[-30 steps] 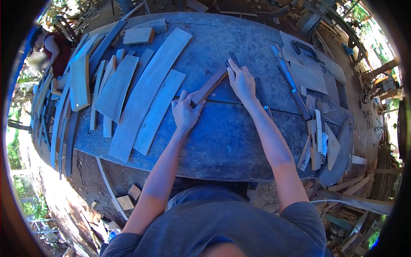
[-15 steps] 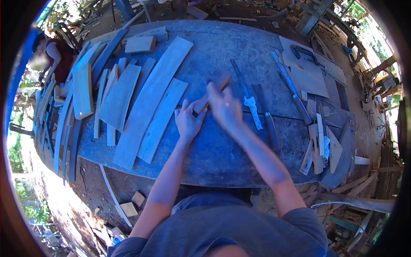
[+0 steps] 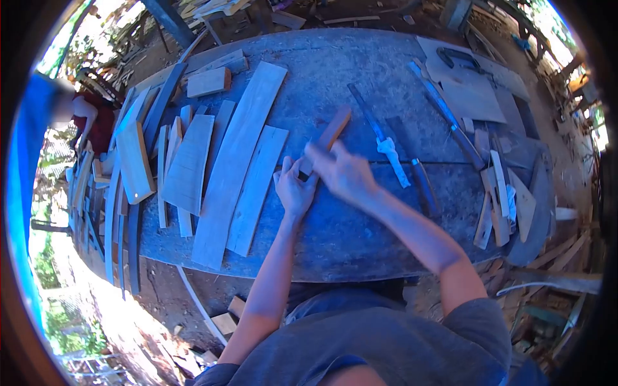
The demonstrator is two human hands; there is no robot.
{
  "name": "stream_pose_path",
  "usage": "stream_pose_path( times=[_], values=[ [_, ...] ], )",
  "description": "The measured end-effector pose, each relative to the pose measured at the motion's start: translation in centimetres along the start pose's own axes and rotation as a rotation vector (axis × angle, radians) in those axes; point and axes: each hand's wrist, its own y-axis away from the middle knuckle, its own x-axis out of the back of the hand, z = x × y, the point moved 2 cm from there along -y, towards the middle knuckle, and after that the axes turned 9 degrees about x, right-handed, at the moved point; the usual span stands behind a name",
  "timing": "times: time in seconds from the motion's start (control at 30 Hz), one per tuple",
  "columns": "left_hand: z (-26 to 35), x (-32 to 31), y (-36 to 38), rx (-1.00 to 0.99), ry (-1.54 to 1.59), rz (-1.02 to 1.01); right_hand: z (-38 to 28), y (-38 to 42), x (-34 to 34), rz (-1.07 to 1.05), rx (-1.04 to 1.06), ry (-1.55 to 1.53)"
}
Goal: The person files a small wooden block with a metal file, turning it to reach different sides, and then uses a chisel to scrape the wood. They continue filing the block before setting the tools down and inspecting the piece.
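Observation:
A narrow reddish-brown wooden block [image 3: 336,127] slants over the tabletop in front of me, its far end pointing up and to the right. My left hand [image 3: 296,192] is closed around its near end, where a dark gap or patch shows by the fingers. Curled over the block's lower half is my right hand [image 3: 344,175], its fingertips smeared by motion. Whatever those fingers may hold is hidden. To the right lie a long tool with a white-wrapped handle [image 3: 391,157] and another dark-handled tool [image 3: 425,183].
Long boards [image 3: 241,164] and a thick wood block [image 3: 209,82] lie on the left of the worktable [image 3: 335,64]. On the right are a long saw-like tool [image 3: 444,112], a C-clamp [image 3: 458,59] on thin sheets, and wood offcuts [image 3: 499,199]. A person [image 3: 93,119] is at the far left.
My right hand has slid down along the block toward my left hand, exposing more of the far end. My left hand keeps its hold. The whole view has shifted slightly.

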Motion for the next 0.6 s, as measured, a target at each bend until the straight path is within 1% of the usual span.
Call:
stream_pose_path(
  times=[0.03, 0.07, 0.13, 0.17, 0.23, 0.27, 0.33, 0.37, 0.4, 0.47, 0.5, 0.57, 0.6],
  values=[
    [0.2, -0.2, 0.0, 0.001, -0.004, 0.053, 1.9, -1.6, 1.2, 0.102, -0.108, 0.008],
    [0.5, -0.3, 0.3, 0.001, 0.001, 0.048, 4.5, -2.9, 2.1, 0.08, -0.232, 0.179],
    [0.8, 0.0, 0.1, 0.061, -0.004, 0.021, 5.6, -3.8, 2.3, 0.154, -0.307, 0.183],
    [0.9, 0.2, -0.2, 0.049, -0.001, 0.03, 4.8, -3.3, 1.7, 0.167, -0.302, 0.188],
    [0.6, 0.0, 0.0, 0.048, -0.036, -0.002, 0.4, -1.2, 0.6, 0.08, -0.195, 0.096],
    [-0.1, -0.3, -0.4, 0.047, -0.041, -0.007, -0.2, -0.7, 0.6, 0.081, -0.201, 0.092],
    [-0.5, 0.1, -0.3, -0.027, -0.003, -0.041, -2.0, 0.9, -0.1, -0.079, 0.005, 0.09],
    [-0.2, -0.1, 0.0, -0.001, -0.001, 0.002, 0.2, 0.3, 0.0, 0.029, 0.017, 0.06],
    [0.3, 0.1, 0.3, 0.001, 0.003, -0.001, 2.5, -0.9, 0.5, 0.024, 0.014, 0.063],
    [1.0, 0.2, 0.2, 0.065, 0.008, 0.027, 6.6, -3.3, 2.0, 0.051, -0.341, 0.144],
    [1.1, 0.3, 0.2, 0.059, 0.016, 0.038, 5.6, -3.4, 2.0, 0.057, -0.332, 0.153],
    [0.5, -0.1, 0.1, 0.056, 0.0, 0.025, 1.7, -2.8, 1.2, 0.109, -0.215, 0.148],
    [-0.5, -0.6, -0.1, 0.051, 0.005, 0.031, -0.1, -1.7, 0.7, 0.114, -0.21, 0.154]
  ],
)
